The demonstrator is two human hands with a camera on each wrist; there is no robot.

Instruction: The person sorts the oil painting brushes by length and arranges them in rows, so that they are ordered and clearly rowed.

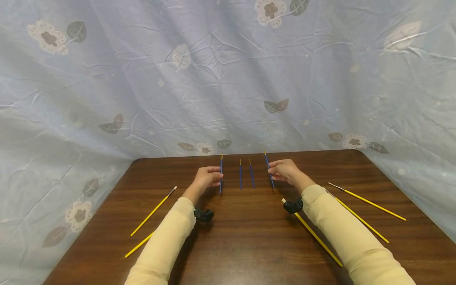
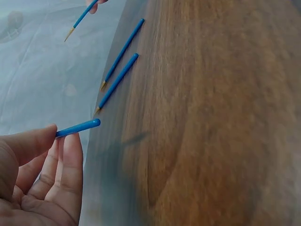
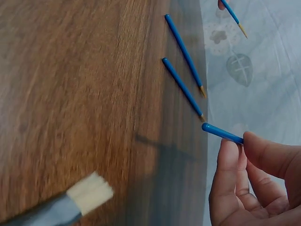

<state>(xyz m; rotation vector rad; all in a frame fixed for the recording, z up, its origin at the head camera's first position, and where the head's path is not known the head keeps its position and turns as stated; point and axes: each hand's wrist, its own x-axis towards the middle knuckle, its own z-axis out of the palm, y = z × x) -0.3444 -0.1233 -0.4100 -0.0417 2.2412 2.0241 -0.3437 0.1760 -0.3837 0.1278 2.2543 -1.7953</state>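
My left hand (image 1: 207, 177) pinches a thin blue paintbrush (image 1: 221, 174) between thumb and fingertips, its bristles pointing to the back of the table. In the left wrist view the blue handle end (image 2: 80, 127) sticks out past the thumb. On the other side my right hand (image 1: 284, 171) pinches another blue paintbrush (image 1: 268, 168), tip also toward the back; its rounded handle end (image 3: 218, 132) shows in the right wrist view. Between the hands, two more blue paintbrushes, a left one (image 1: 240, 176) and a right one (image 1: 252, 176), lie side by side on the table.
Yellow-handled brushes lie on the brown wooden table (image 1: 242, 245): two at left, one (image 1: 153, 211) partly above the other (image 1: 139, 244), and several at right, including a wide-bristled one (image 1: 317, 237) under the right wrist. A patterned cloth (image 1: 221, 79) hangs behind the table's back edge.
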